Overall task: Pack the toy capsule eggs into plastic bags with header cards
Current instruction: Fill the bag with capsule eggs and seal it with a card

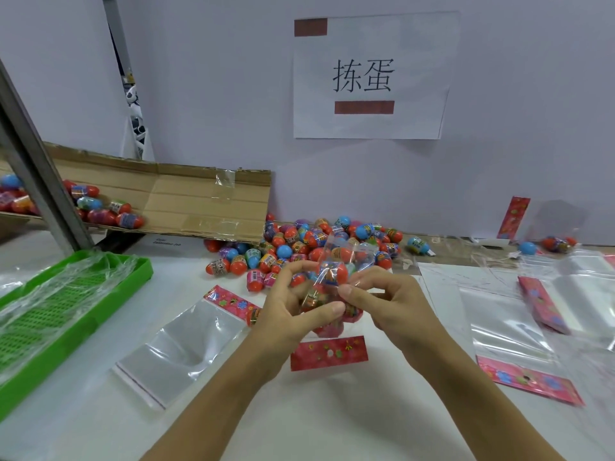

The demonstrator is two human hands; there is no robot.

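Mid-filling: left hand (293,311) and right hand (382,297), each grip pinching the part-filled plastic bag (332,274) at its mouth; next, probably sealing the flap.

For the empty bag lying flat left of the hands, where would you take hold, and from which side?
Take the empty bag by its pink header card, at the far end near the left hand. The card looks stiffer than the limp, flat film, so pinching its edge from above should probably lift the bag cleanly.
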